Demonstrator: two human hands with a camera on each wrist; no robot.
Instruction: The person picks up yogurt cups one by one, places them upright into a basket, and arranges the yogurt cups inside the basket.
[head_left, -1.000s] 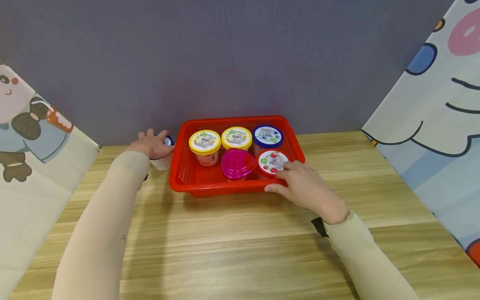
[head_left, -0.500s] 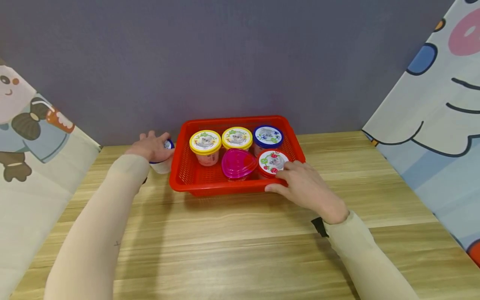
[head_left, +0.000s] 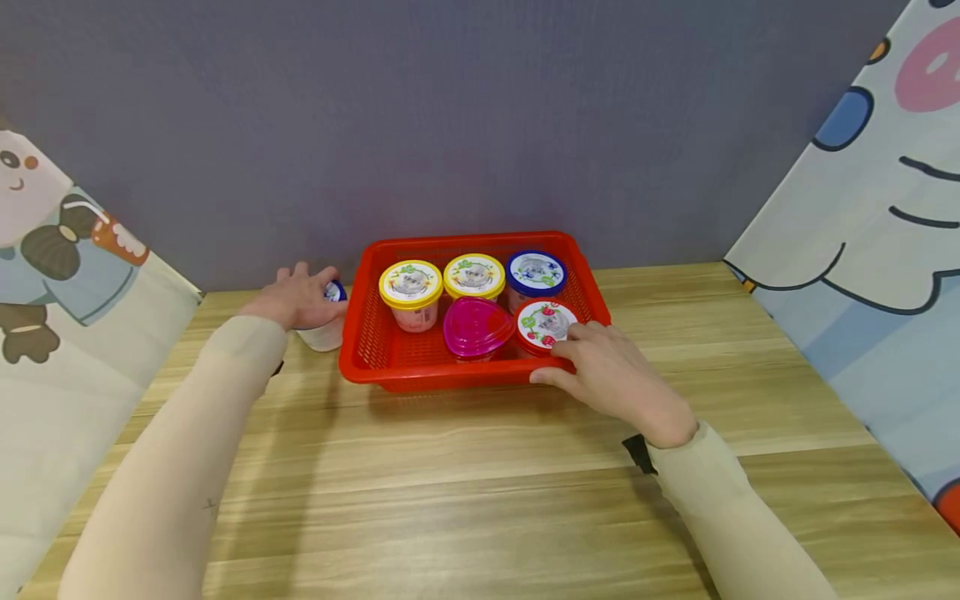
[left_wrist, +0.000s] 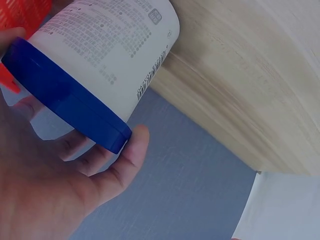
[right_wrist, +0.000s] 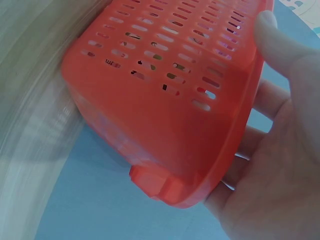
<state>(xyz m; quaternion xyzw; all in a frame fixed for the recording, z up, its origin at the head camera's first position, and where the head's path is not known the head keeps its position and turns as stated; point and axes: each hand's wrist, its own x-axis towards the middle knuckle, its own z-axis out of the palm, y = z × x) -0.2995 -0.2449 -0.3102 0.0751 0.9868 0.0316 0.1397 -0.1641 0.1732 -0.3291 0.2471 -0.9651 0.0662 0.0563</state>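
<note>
Just left of the red plastic basket (head_left: 457,379), my left hand (head_left: 288,302) holds a white tub (head_left: 324,337) with a blue lid. The left wrist view shows thumb and fingers round the edge of the blue lid (left_wrist: 65,97), the tub's printed side facing the camera. My right hand (head_left: 618,375) grips the basket's front right corner. In the right wrist view the thumb (right_wrist: 282,47) lies on the outside of the slotted wall and the other fingers pass behind the rim. A red-lidded tub (head_left: 546,325) stands inside, right by those fingertips.
Also in the basket are two yellow-lidded tubs (head_left: 410,283), a blue-lidded tub (head_left: 536,271) and a container with a magenta lid (head_left: 476,327). Behind the wooden table (head_left: 465,500) rises a grey wall (head_left: 465,117); cartoon-printed panels (head_left: 870,225) flank both sides.
My left hand has shifted slightly left, and the tub in it has come a little toward me. The basket and my right hand have stayed almost still.
</note>
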